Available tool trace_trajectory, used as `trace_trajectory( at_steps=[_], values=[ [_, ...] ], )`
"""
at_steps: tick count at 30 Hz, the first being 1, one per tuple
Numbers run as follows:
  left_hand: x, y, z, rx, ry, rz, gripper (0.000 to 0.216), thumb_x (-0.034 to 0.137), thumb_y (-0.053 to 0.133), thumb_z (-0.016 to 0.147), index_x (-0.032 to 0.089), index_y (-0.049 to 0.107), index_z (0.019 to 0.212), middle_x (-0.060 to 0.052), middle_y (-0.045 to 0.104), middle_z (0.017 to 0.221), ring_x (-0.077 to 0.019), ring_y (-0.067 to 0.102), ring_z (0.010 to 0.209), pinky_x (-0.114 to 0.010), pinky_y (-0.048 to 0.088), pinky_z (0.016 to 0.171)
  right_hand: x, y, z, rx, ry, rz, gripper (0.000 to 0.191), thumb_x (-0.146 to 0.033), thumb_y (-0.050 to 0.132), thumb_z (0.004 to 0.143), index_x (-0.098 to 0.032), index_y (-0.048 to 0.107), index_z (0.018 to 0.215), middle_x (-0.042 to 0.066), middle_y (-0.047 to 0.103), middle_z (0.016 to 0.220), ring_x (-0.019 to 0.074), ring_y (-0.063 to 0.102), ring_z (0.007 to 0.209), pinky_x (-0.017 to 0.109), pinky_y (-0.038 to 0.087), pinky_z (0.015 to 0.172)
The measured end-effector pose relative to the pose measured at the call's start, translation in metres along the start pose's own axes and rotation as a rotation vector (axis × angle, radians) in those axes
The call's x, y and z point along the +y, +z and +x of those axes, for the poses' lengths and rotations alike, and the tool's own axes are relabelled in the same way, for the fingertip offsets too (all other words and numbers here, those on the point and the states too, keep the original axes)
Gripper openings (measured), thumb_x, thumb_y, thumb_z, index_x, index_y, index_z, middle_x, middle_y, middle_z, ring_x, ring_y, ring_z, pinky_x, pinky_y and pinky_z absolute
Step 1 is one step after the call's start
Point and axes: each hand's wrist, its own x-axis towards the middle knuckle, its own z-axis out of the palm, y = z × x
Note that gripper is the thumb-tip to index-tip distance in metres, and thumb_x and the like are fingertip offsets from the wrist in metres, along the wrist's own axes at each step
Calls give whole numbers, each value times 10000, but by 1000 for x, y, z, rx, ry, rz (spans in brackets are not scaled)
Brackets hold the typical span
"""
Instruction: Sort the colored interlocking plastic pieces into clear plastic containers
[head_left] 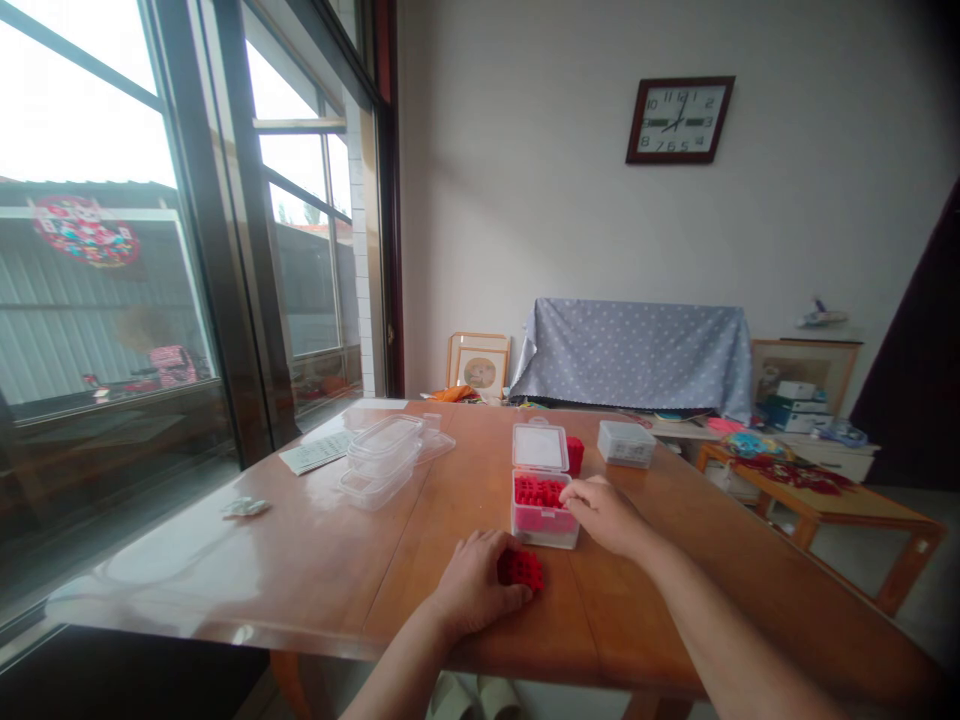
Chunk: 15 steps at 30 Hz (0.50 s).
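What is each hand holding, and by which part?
The left hand grips a red block by its left side. The right hand touches the right edge of the open box; a hold cannot be told.

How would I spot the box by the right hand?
Look at the wooden table beside the window. Near its front, at the right hand, stands a small clear box with its lid up. Unlike the stacked tubs to its left, it is full of red pieces.
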Motion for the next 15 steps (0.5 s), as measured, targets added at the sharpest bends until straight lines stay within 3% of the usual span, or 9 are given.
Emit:
trace_trajectory(
  at_steps=[4,11,15],
  values=[
    [1,-1,0,-12,-1,10,467,423,799,701,286,643,1120,-20,689,1111,-269,589,1051,-337,447,885,-1,1,0,24,9,22,229,-290,546,858,-250,770,881,42,722,889,238,628,953,327,458,868],
    [4,-4,-1,-34,-16,28,523,426,796,706,287,621,1179,-30,687,1151,-281,587,1082,-352,449,918,-33,-1,-20,316,-85,47,215,-342,507,937,-252,698,895,54,701,892,236,615,906,338,453,844],
    [4,-3,-2,-15,-3,14,520,403,794,705,304,622,1186,-18,698,1131,-276,592,1064,-355,447,912,-54,24,-43,148,-102,147,213,-349,505,950,-262,662,834,43,677,830,217,616,807,321,449,757]
  ],
)
